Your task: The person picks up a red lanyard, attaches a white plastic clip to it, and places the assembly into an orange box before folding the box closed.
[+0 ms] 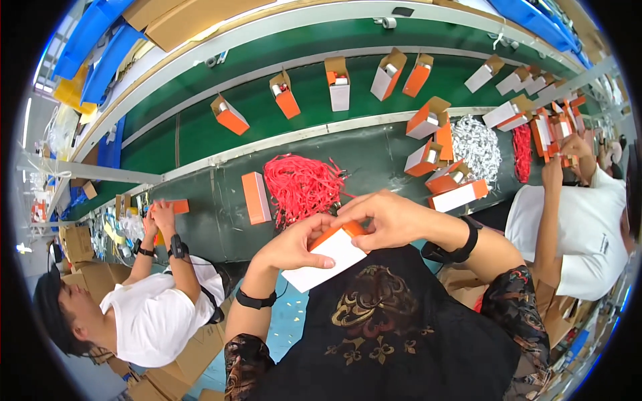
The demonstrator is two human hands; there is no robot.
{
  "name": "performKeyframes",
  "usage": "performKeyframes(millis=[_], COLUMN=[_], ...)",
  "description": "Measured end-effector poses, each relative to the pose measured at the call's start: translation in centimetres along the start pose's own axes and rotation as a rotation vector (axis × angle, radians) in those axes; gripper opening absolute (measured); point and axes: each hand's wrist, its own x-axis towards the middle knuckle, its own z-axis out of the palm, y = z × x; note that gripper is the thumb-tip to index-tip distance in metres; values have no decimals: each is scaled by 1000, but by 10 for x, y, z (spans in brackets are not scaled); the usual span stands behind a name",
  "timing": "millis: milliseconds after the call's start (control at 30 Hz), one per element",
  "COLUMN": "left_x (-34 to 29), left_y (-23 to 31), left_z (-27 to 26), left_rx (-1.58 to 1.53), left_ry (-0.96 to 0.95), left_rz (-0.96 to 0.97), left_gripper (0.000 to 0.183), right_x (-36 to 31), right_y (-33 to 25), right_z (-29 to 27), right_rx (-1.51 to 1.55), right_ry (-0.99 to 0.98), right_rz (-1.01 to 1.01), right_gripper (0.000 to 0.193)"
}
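In front of my chest I hold a small white and orange cardboard box [324,266], tilted, its white face toward me. My left hand [294,242] grips it from the left, the thumb lying across the white face. At its orange upper end, my right hand [382,215] is closed with thumb and fingers pressed on the edge. Whether that end is fully closed is hidden by my fingers. Just beyond my hands lies a heap of red cords [301,188] on the dark bench. A closed orange and white box [256,198] stands left of that heap.
Open boxes [338,87] stand spaced along the green conveyor [190,137] behind the bench. More boxes [459,196] and a pile of silvery packets [476,150] sit to the right. Co-workers in white shirts work at left [157,314] and right [575,227].
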Motion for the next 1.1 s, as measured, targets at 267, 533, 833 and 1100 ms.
performKeyframes(millis=[267,533,833,1100], left_x=[20,34,36,36], left_y=[-19,-17,-14,-22], left_z=[35,44,41,34], left_rx=[-18,-16,-116,-138], left_ry=[-42,-21,29,-29], left_rz=[-8,0,-24,6], left_gripper=[83,84,86,85], right_x=[-45,-61,-62,-63], right_y=[31,55,67,79], right_z=[2,10,16,-1], right_rx=[356,627,261,164], right_ry=[-43,125,291,79], right_rz=[34,-36,-156,-349], right_gripper=[48,42,55,58])
